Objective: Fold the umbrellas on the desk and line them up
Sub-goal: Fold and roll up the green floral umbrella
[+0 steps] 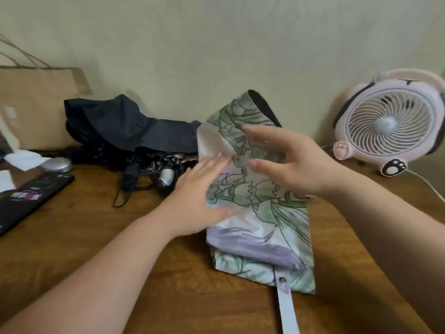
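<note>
Two umbrellas lie on the wooden tabletop (115, 237). The floral umbrella (262, 227), white with a green and lilac print, sits in the middle, its cloth gathered into a long flat bundle. Its far end lifts up and shows a black lining. At its near end a pale strap (286, 309) with a metal snap (281, 280) runs toward the person.

The left hand (197, 198) lies flat against the floral umbrella's left side, fingers (214, 165) straight and together, pressing the cloth and gripping nothing. The right hand (286, 165) is over its far half, fingers (262, 133) spread and loosely bent, thumb out. That hand is blurred, so whether its tips touch the cloth cannot be told, but they clasp nothing.

Left of and behind the floral umbrella the black umbrella (125, 126) lies unfolded in a loose heap, its ribs, cord and handle (166, 179) spilling out just beside the left hand. Farther left of the floral umbrella are a paper bag (41, 107), a silver oval thing (56, 165) and a dark flat slab (29, 201). Right of the floral umbrella a pink fan (390, 124) stands by the wall, with a white cable (428, 186) trailing from it
</note>
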Demonstrator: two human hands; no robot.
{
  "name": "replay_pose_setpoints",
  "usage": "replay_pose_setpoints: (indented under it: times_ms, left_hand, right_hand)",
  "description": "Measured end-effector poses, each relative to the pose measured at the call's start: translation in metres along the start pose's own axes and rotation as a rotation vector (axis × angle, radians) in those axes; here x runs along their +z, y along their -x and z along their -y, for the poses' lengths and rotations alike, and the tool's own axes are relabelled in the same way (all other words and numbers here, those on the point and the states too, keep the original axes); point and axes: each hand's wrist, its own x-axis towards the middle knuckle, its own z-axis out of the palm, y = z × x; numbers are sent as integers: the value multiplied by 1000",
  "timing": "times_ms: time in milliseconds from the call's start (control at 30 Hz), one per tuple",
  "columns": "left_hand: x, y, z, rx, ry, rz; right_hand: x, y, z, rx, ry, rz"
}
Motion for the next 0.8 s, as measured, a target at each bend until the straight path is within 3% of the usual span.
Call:
replay_pose_setpoints:
  times_ms: [67, 233, 367, 467, 667, 733, 800]
  left_hand:
    - [3, 0, 3, -5, -117, 100]
    - [8, 0, 3, -28, -283, 250]
    - [14, -1, 3, -47, -326, 320]
    - [13, -2, 3, -63, -302, 313]
    - [15, -2, 5, -57, -295, 267]
    - [17, -2, 5, -58, -258, 230]
    - [19, -2, 3, -56, -232, 197]
  right_hand:
    - [4, -25, -13, 30, 43, 136]
    - [25, -58, -68, 298, 709, 478]
    - [46, -58, -92, 584, 547, 652]
    - [43, -57, -87, 569, 655, 527]
    - [25, 9, -28, 204, 631, -169]
    - [20, 35, -24, 83, 758, -283]
    - [21, 51, -31, -43, 670, -327]
